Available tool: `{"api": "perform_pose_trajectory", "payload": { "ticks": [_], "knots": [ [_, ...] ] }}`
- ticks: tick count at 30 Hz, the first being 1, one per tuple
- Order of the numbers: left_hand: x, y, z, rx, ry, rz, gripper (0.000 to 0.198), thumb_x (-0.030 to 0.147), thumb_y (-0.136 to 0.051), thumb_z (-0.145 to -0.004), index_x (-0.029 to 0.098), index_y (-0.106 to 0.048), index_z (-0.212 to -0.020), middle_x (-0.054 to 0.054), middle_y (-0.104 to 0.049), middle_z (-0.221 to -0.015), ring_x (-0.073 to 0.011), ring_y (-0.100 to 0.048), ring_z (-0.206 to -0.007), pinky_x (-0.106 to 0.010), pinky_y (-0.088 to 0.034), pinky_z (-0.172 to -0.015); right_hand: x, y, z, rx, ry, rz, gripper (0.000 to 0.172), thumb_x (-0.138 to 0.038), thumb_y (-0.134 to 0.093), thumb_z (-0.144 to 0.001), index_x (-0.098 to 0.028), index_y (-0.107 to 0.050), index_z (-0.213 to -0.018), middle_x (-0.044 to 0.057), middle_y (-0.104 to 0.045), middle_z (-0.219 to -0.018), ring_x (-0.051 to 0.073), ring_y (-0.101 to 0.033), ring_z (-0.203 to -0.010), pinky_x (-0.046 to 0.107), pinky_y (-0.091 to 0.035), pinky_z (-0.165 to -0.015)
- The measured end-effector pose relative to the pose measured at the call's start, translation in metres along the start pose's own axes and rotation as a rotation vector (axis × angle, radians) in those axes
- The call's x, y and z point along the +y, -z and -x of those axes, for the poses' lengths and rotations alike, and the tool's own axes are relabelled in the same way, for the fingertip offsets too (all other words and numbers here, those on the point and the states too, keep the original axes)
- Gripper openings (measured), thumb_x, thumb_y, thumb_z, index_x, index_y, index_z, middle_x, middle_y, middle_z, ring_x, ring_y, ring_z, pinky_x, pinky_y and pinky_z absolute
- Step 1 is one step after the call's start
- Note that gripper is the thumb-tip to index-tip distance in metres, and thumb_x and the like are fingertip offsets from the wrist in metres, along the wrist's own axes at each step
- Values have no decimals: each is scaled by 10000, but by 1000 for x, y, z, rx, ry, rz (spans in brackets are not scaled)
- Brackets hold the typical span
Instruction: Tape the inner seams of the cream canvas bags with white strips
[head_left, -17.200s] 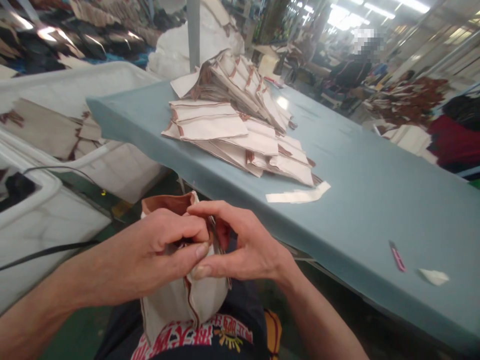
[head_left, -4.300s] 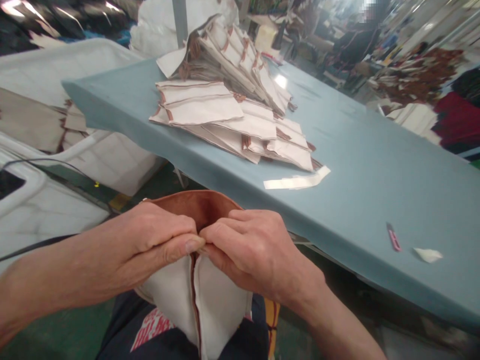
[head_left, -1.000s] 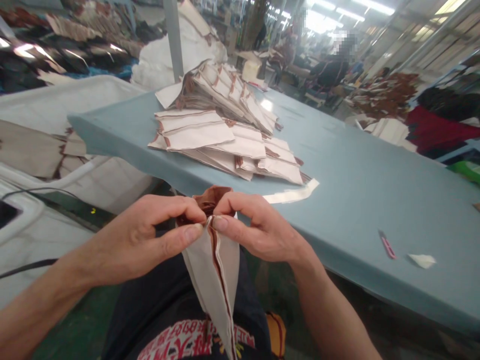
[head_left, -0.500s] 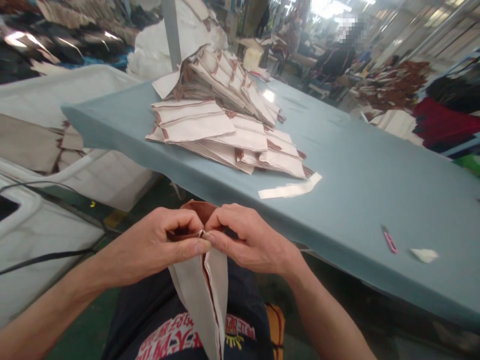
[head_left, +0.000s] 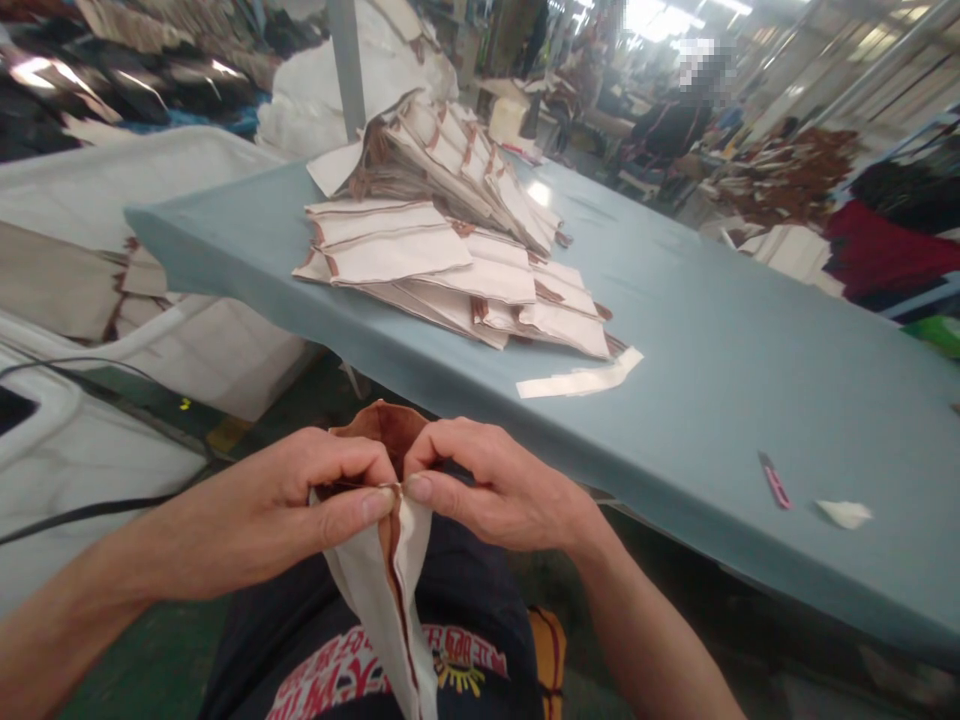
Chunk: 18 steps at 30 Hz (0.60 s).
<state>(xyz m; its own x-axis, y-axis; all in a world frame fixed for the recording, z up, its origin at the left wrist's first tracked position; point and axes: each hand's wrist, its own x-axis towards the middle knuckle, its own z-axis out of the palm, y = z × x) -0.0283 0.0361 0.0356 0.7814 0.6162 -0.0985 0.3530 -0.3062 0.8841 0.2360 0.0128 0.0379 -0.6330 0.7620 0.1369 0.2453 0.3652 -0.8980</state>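
Note:
In front of my lap hangs a white leather piece (head_left: 358, 580), its brown suede-like inner side (head_left: 386, 430) showing at the top. A seam with brown edges runs down its middle. My left hand (head_left: 322, 500) is closed on the upper edge left of the seam, with the thumb on the white face and the fingers curled inside. My right hand (head_left: 480, 480) pinches the same edge just right of the seam. The thumbs are close together, and the curled fingertips are partly hidden. The piece's lower end runs out of view.
Stacks of similar white pieces (head_left: 397, 245) lie on the blue-covered table (head_left: 720, 400). A cream strip (head_left: 577, 375), a pink-handled cutter (head_left: 776, 485) and a white scrap (head_left: 845, 514) also lie there. White bins (head_left: 202, 350) stand left. A person (head_left: 664, 125) sits farther back.
Both hands have shifted slightly left and down with the piece. The seam's brown edges are spread wider near the top, and more of the brown inside shows.

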Motion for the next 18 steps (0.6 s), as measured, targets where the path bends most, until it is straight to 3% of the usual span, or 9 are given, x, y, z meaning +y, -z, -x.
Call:
{"api": "perform_pose_trajectory", "payload": {
  "ticks": [5,10,13,18],
  "knots": [
    [8,-4,1,54,-38,-119,341,338,-565,-1091,227,-687,-793,61,-614,-656,-116,-524,-576,-210,-390,-525,1,-4,-1,15,-11,5,319,-416,-658,-1156,-234,-610,-898,-25,-670,-861,150,-571,-789,303,-435,-793],
    [13,-18,-5,254,-191,-137,312,198,-516,-969,236,-436,-670,90,-412,-571,-83,-377,-501,-221,-284,-480,-3,-5,-3,34,-3,-36,280,-367,-691,-1116,-245,-603,-880,-19,-693,-858,157,-599,-771,311,-470,-775],
    [9,-23,-2,305,-217,-51,342,203,-540,-1036,228,-518,-696,89,-509,-591,-78,-465,-510,-196,-344,-498,-6,-5,-1,59,15,-59,214,-332,-703,-1095,-245,-626,-916,-7,-733,-894,159,-628,-775,311,-502,-758],
    [-3,-18,8,196,-141,60,322,312,-615,-1136,237,-770,-864,62,-749,-766,-106,-696,-677,-156,-519,-633,-3,-8,6,164,66,11,114,-265,-697,-1094,-231,-680,-987,9,-792,-942,143,-677,-786,273,-540,-746]
  ]
}}
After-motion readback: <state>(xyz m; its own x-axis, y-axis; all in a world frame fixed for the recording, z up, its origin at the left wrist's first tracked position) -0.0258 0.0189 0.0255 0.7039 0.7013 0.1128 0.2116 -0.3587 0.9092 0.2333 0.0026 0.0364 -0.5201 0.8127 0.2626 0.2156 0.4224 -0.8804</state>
